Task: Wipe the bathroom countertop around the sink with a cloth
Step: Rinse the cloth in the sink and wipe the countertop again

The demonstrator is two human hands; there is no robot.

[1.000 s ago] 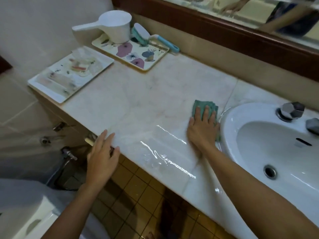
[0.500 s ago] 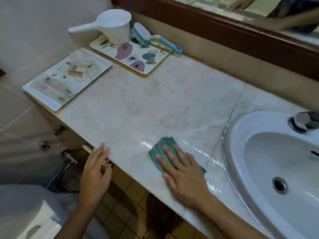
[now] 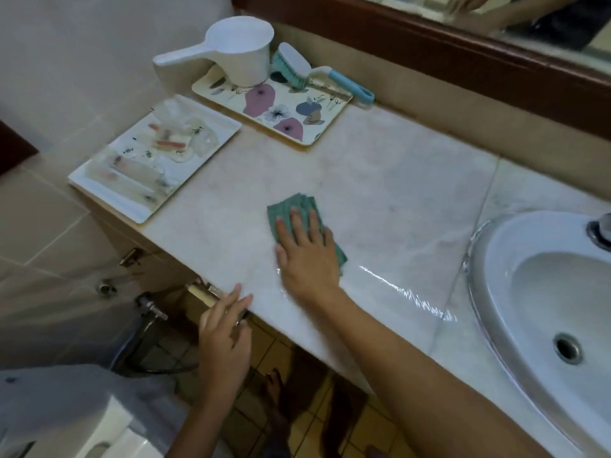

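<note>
Right hand (image 3: 305,256) is flat on a folded green cloth (image 3: 294,209), palm down, fingers (image 3: 295,223) spread and pressing it onto the marble counter (image 3: 396,193). Nothing pinched, just flattened on top. The cloth sits roughly mid-counter, left of the sink (image 3: 542,292) and well apart from it. Its long axis runs diagonally, from the far-left corner poking out past the fingertips down to the near-right corner sticking out beside the heel of the hand. The fingers point away from the person, toward the back wall and slightly left.

There's a wet shiny streak (image 3: 406,292) on the counter between the cloth and the sink, near the front edge.

Left hand (image 3: 224,338) is at the front edge of the counter, fingers loosely together and mostly straight, tips just touching the edge, not gripping anything as far as I can see.

At the back left there's a floral tray (image 3: 277,107) with a white scoop (image 3: 238,51) and a blue-handled scrub brush (image 3: 317,74) on it. Beside that, at the left end, a white tray (image 3: 139,180) holds some clear wrapped bits; can't make out what they are. A wood-framed mirror (image 3: 429,31) runs along the back wall.
</note>
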